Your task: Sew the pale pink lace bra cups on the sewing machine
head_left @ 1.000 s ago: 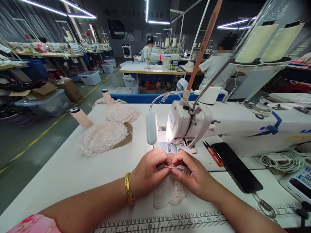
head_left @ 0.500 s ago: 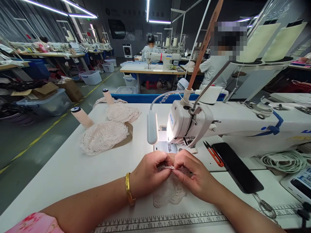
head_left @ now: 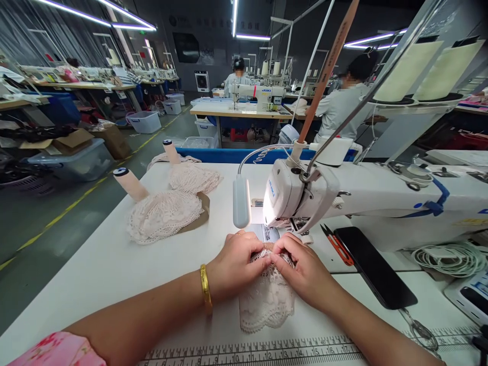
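Note:
A pale pink piece of lace fabric hangs toward me over the white sewing table. My left hand pinches its upper edge between thumb and fingers. Close beside it, my right hand grips the same edge, the two thumbs almost meeting. Both hands are just in front of the needle area of a white sewing machine. A small lit lamp stands to the left of the machine head. My fingers hide part of the lace edge.
Lace pieces and thread cones lie at the left. Right of the machine are orange thread snips, a black phone and a coiled cable. A ruler strip runs along the front. Other people work behind.
The lace between my hands has been spread flatter and hangs lower, with more of its pattern showing. Both hands keep their pinch and have shifted only slightly.

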{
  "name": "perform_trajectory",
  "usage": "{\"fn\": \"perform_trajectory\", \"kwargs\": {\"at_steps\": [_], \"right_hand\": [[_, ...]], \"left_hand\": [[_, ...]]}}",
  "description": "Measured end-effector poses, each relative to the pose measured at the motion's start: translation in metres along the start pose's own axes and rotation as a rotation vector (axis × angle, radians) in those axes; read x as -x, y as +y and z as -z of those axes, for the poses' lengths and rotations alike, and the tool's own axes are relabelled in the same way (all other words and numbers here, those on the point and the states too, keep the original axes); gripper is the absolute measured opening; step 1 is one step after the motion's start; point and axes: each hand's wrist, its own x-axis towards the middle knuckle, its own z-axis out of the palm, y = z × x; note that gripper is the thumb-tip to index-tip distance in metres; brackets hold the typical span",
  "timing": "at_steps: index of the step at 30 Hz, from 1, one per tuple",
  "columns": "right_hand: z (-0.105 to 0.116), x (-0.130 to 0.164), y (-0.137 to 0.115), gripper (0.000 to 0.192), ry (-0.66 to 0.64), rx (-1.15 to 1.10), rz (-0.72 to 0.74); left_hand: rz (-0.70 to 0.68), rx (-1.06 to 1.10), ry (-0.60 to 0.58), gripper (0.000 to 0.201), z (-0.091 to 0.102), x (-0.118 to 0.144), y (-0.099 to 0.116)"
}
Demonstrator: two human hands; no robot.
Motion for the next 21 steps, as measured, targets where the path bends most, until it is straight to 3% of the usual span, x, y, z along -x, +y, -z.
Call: {"fn": "perform_trajectory", "kwargs": {"at_steps": [4,7,9,11,21], "right_hand": [[-0.011,-0.011,0.009,0.018,0.029,0.155,-0.040],[-0.017,-0.013,0.014,0.016,0.075,0.250,-0.032],[-0.018,-0.013,0.016,0.015,0.101,0.311,-0.027],[-0.018,-0.012,0.017,0.016,0.120,0.368,-0.022],[-0.015,-0.012,0.020,0.017,0.138,0.427,0.009]], "left_hand": [[-0.025,-0.326,0.125,0.017,-0.011,-0.007,-0.008],[-0.240,-0.460,0.258,0.007,-0.016,-0.006,-0.013],[-0.384,-0.525,0.296,0.016,-0.017,-0.005,-0.014],[-0.450,-0.532,0.293,0.019,-0.017,-0.003,-0.016],[-0.441,-0.514,0.240,0.019,-0.016,0.003,-0.019]]}}
